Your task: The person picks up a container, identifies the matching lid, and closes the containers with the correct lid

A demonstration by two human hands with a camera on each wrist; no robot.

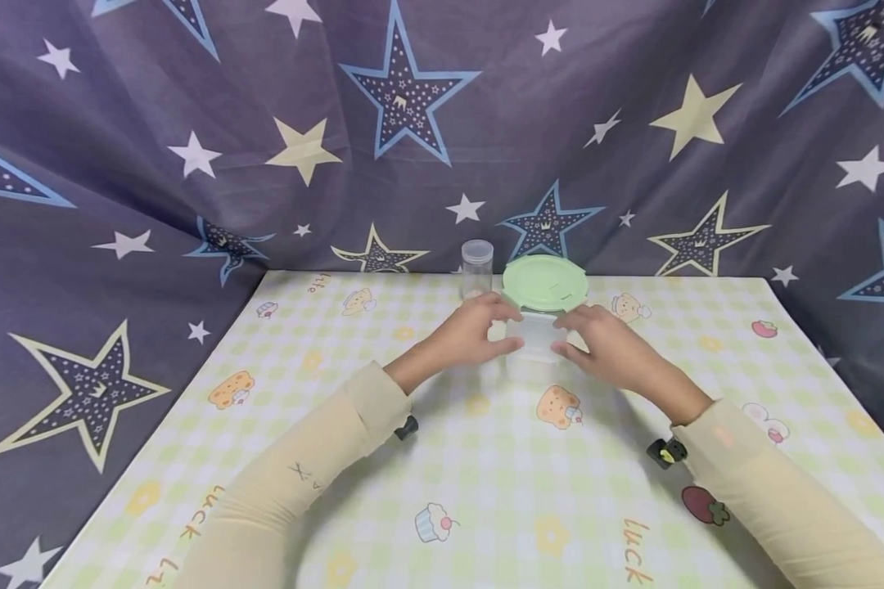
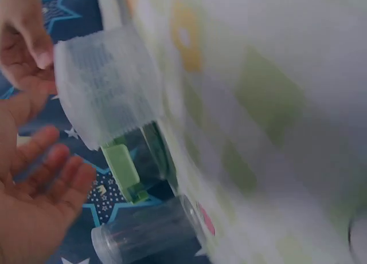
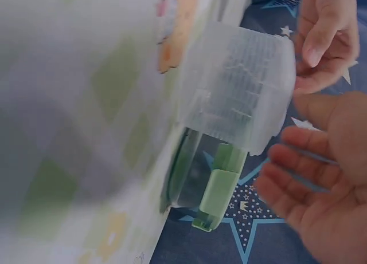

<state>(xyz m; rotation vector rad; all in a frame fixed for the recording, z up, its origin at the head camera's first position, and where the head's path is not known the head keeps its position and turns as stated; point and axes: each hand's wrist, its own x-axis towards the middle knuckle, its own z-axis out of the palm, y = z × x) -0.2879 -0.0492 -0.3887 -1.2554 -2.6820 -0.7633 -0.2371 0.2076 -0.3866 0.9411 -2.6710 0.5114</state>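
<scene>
A small translucent plastic box (image 1: 536,335) with ribbed-looking contents stands on the table between my two hands. At its left side is my left hand (image 1: 479,331), thumb and fingers spread and slightly bent. My right hand (image 1: 606,343) mirrors it on the other side. In the left wrist view the box (image 2: 109,83) is seen with my left hand (image 2: 40,184) loosely spread beside it. From the right wrist view the box (image 3: 238,83) appears with my right hand's relaxed fingers (image 3: 287,189) near it. Whether fingertips touch its sides I cannot tell.
Directly behind the box sits a glass food container with a light green clip lid (image 1: 545,282). To its left stands a clear cylindrical jar (image 1: 477,270) with a lid. A star-patterned curtain (image 1: 412,204) hangs behind the checked tablecloth (image 1: 486,483).
</scene>
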